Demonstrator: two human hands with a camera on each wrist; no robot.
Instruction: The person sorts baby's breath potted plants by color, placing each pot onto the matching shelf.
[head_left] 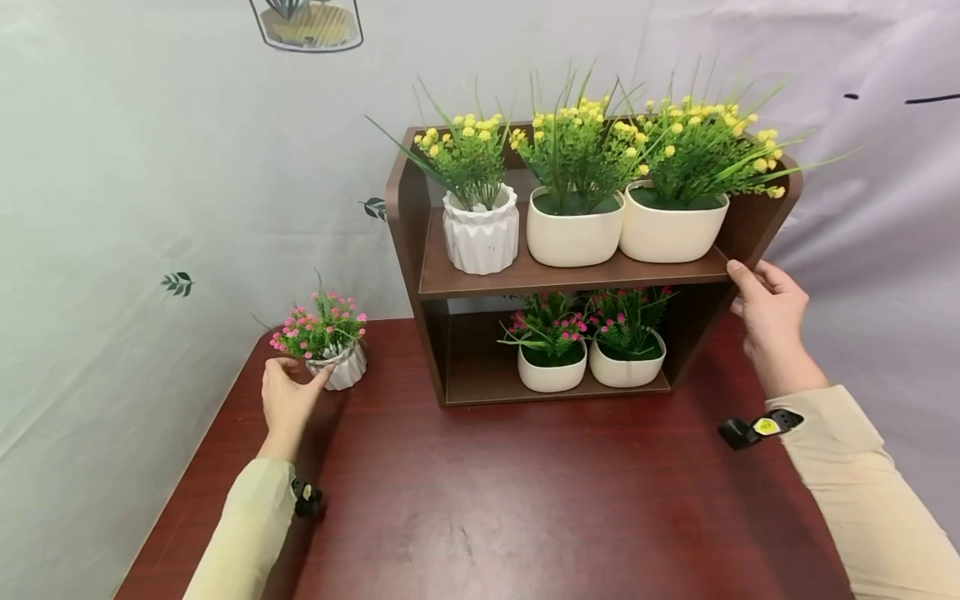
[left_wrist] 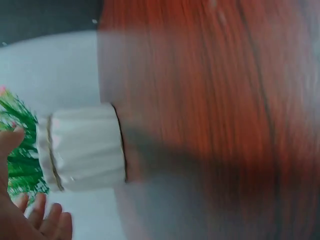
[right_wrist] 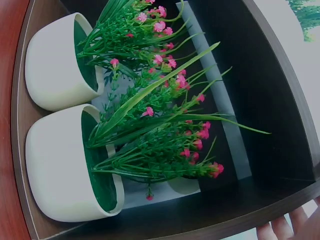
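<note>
On the left of the table, a small white ribbed pot [head_left: 347, 368] holds a plant with pink flowers. My left hand [head_left: 291, 400] is beside it, thumb near the rim and fingers to its left; in the left wrist view the fingers [left_wrist: 52, 222] are spread around the plant, with a gap to the pot [left_wrist: 85, 147]. My right hand [head_left: 776, 312] grips the right side of a brown two-tier shelf [head_left: 570, 279], thumb at the upper board's front edge. Fingertips [right_wrist: 282, 227] show outside the side panel in the right wrist view.
The upper tier bears a white ribbed pot [head_left: 482, 233] and two oval cream pots, all with yellow flowers. Two cream pots [right_wrist: 65, 165] with pink flowers stand on the lower tier. A pale wall cloth [head_left: 187, 150] hangs behind the dark red table [head_left: 480, 492].
</note>
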